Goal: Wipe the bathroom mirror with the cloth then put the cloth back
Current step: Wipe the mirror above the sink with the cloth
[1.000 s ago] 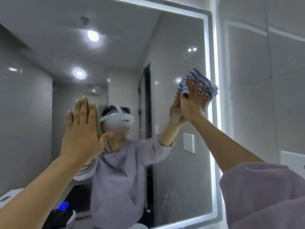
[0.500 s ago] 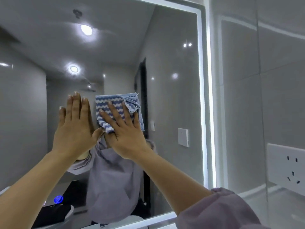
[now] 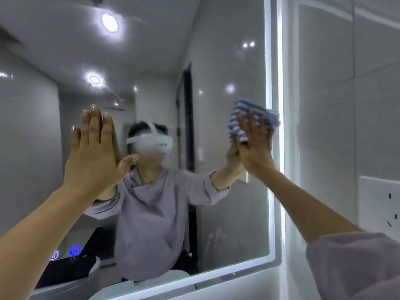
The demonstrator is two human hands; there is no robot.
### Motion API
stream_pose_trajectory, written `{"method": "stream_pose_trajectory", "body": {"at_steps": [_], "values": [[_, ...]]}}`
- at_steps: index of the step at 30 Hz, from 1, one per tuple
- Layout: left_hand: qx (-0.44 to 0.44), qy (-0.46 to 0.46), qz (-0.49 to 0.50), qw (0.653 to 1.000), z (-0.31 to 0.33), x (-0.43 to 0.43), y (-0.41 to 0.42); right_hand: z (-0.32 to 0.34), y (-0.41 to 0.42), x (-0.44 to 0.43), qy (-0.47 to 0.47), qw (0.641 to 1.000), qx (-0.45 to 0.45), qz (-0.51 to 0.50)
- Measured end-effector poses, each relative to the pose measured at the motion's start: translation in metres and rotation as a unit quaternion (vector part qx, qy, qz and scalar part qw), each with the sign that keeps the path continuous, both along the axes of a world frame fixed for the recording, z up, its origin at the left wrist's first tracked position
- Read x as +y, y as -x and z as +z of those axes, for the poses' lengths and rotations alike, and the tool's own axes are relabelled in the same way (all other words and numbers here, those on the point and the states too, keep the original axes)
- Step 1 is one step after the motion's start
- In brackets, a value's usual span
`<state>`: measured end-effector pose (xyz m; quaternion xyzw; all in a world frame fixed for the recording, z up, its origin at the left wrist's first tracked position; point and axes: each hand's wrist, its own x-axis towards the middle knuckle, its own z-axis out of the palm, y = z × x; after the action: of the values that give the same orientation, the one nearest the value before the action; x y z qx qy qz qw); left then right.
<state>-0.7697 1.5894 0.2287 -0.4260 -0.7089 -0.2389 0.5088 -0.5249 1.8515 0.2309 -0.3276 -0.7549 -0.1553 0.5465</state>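
Since half a second ago right hand [image 3: 255,146] swept cloth [image 3: 249,120] from mid-frame to mirror [image 3: 227,61] right edge, grip flat, palm pinning it; left hand [image 3: 95,152] open, flat on glass centre-left.

We are looking at a white wall socket [image 3: 381,204], which is sitting on the grey tiled wall [image 3: 337,87]. Left of the socket and lower, a dark device [image 3: 65,271] is lying with two round blue lights [image 3: 75,250] glowing just above it. Far above the socket to the left, two ceiling lamps [image 3: 110,22] are shining as reflections, blurred at their edges.
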Motion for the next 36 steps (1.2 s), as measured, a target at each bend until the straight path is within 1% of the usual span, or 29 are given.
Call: {"method": "stream_pose_trajectory", "body": {"at_steps": [2, 5, 9, 12, 14, 17, 20, 23, 26, 28, 30, 36], "values": [[0.000, -0.003, -0.003, 1.000, 0.000, 0.000, 0.000, 0.003, -0.018, 0.013, 0.036, 0.998, 0.053, -0.003], [-0.002, -0.005, -0.006, 1.000, 0.000, 0.001, -0.001, 0.004, -0.023, 0.017, 0.022, 0.998, 0.051, -0.035], [-0.005, -0.003, -0.004, 1.000, 0.001, 0.002, -0.002, 0.003, -0.013, 0.010, 0.057, 0.992, 0.097, -0.064], [-0.009, -0.008, -0.011, 1.000, 0.001, 0.002, -0.002, 0.001, 0.007, -0.003, 0.101, 0.985, 0.132, -0.053], [-0.013, -0.009, -0.014, 1.000, 0.001, 0.002, -0.003, -0.004, 0.020, -0.013, 0.111, 0.983, 0.145, -0.031], [-0.018, -0.007, -0.013, 1.000, 0.001, 0.001, -0.004, -0.016, 0.035, -0.032, 0.075, 0.994, 0.077, 0.032], [-0.017, -0.004, -0.010, 1.000, 0.001, 0.001, -0.005, -0.032, 0.057, -0.057, 0.008, 0.999, 0.026, 0.032], [-0.014, -0.003, -0.006, 1.000, 0.000, 0.001, -0.004, -0.046, 0.084, -0.085, -0.058, 0.998, 0.002, 0.029], [-0.013, 0.000, -0.004, 1.000, 0.000, 0.001, -0.002, -0.066, 0.108, -0.115, -0.100, 0.992, -0.037, 0.060], [-0.011, -0.002, -0.003, 1.000, 0.001, 0.001, -0.001, -0.081, 0.122, -0.134, -0.118, 0.987, -0.069, 0.084], [-0.014, 0.000, -0.001, 1.000, 0.001, 0.000, -0.001, -0.088, 0.128, -0.143, -0.121, 0.985, -0.075, 0.102], [-0.007, 0.001, -0.004, 1.000, 0.002, 0.000, 0.000, -0.086, 0.113, -0.137, -0.130, 0.979, -0.108, 0.118]]}}
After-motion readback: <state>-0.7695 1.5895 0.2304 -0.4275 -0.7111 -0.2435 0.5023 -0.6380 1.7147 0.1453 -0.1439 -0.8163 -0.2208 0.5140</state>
